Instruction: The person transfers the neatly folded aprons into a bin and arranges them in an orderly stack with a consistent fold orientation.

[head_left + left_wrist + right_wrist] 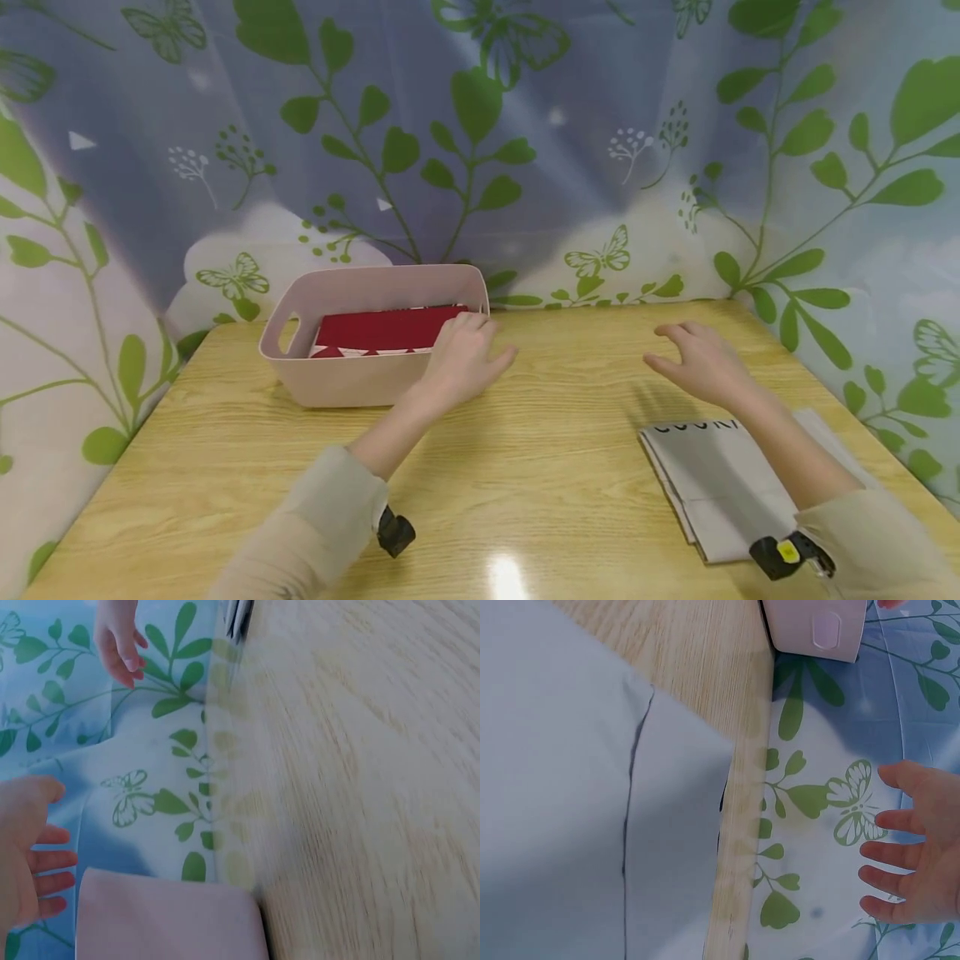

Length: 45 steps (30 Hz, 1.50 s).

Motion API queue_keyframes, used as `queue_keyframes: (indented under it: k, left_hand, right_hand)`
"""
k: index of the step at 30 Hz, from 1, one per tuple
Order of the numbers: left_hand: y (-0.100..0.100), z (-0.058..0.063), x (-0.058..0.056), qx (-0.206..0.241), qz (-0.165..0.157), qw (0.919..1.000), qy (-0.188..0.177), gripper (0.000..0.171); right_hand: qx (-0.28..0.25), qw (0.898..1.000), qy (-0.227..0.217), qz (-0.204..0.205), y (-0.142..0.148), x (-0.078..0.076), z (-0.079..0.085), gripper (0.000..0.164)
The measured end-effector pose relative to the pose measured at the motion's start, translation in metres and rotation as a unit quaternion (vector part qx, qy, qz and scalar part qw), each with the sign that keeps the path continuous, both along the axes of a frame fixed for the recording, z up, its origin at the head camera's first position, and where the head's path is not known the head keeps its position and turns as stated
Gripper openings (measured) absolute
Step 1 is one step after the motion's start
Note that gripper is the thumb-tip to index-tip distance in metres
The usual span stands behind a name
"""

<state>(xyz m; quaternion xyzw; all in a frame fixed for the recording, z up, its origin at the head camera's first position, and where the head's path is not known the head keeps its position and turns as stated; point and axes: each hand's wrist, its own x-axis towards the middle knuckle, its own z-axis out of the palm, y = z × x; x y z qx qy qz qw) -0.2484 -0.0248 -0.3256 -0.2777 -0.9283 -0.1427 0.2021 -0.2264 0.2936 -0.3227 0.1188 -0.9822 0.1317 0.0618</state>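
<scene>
In the head view my left hand (463, 354) hovers over the right front rim of a pink plastic basket (360, 383), its fingers loosely spread and holding nothing. Inside the basket lies folded red cloth (386, 329) with a red-and-white patterned edge. My right hand (701, 362) is held in the air above a folded pale grey cloth (720, 483) with dark lettering, partly hidden by the forearm. The right wrist view shows the fingers of that hand (922, 844) apart, with nothing between them. The left wrist view shows the left hand (30, 851) beside the basket wall.
The wooden table (525, 467) stretches between the basket and the grey cloth. Behind it and at both sides hangs a curtain (570, 167) printed with leaves and butterflies. A small black camera (395, 532) is strapped to the left wrist, another (780, 557) to the right.
</scene>
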Motion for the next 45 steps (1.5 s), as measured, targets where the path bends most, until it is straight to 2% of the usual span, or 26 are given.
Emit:
queue_keyframes:
  k: [8,17,24,28,36,45]
  left_hand:
    - [0.018,-0.001,0.003,0.002,-0.033,0.9995,0.001,0.035]
    - [0.039,-0.009,0.007,-0.009,-0.061,0.9981,0.009,0.035]
    - [0.058,-0.018,0.011,-0.054,-0.061,0.9966,0.014,0.038]
    - [0.069,-0.024,0.015,-0.082,-0.063,0.9946,0.003,0.040]
    - [0.089,-0.033,0.026,-0.113,-0.075,0.9904,-0.027,0.045]
    - [0.111,-0.044,0.036,-0.128,-0.089,0.9873,-0.028,0.049]
  right_hand:
    - [0.006,1.000,0.000,-0.012,0.012,0.006,-0.004,0.061]
    - [-0.009,1.000,-0.005,-0.024,0.024,0.013,-0.008,0.060]
    - [-0.016,0.999,-0.021,-0.038,0.036,0.019,-0.009,0.065]
    - [-0.013,0.999,-0.022,-0.044,0.045,0.021,-0.012,0.065]
    - [-0.010,0.998,-0.034,-0.060,0.063,0.025,-0.015,0.067]
    - [0.003,0.998,-0.023,-0.065,0.081,0.030,-0.018,0.065]
